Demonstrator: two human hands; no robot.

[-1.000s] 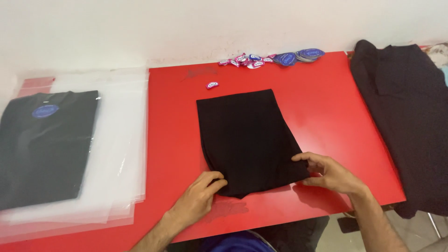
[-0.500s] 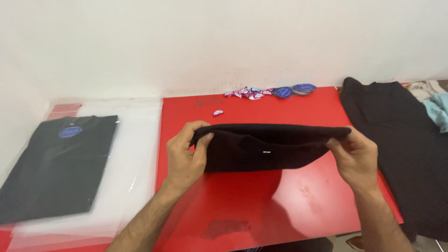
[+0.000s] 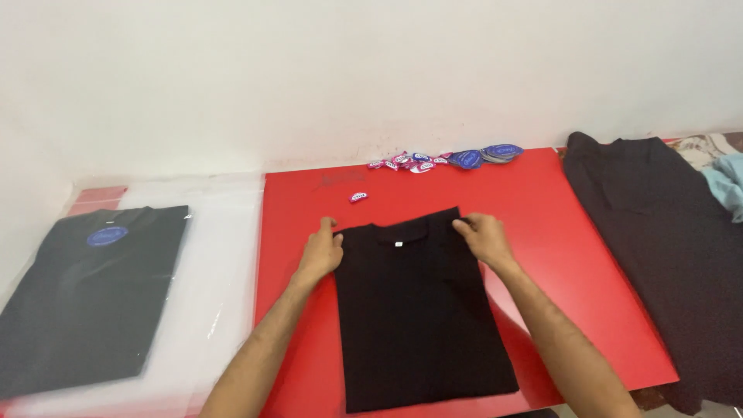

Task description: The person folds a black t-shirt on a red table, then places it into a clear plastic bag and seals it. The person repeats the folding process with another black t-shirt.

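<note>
Red table (image 3: 557, 232): one folded black shirt (image 3: 418, 310), two hands

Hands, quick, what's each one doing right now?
Left hand: pinching the folded black shirt's top left corner.
Right hand: pinching its top right corner.

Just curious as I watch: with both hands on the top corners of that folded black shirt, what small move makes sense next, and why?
Probably let go and smooth it flat. The folded black cloth shirt already lies flat on the red table, collar up, with the left hand and right hand pinching its top corners. A bagged black shirt on clear plastic bags lies alongside, so bagging might follow.
</note>
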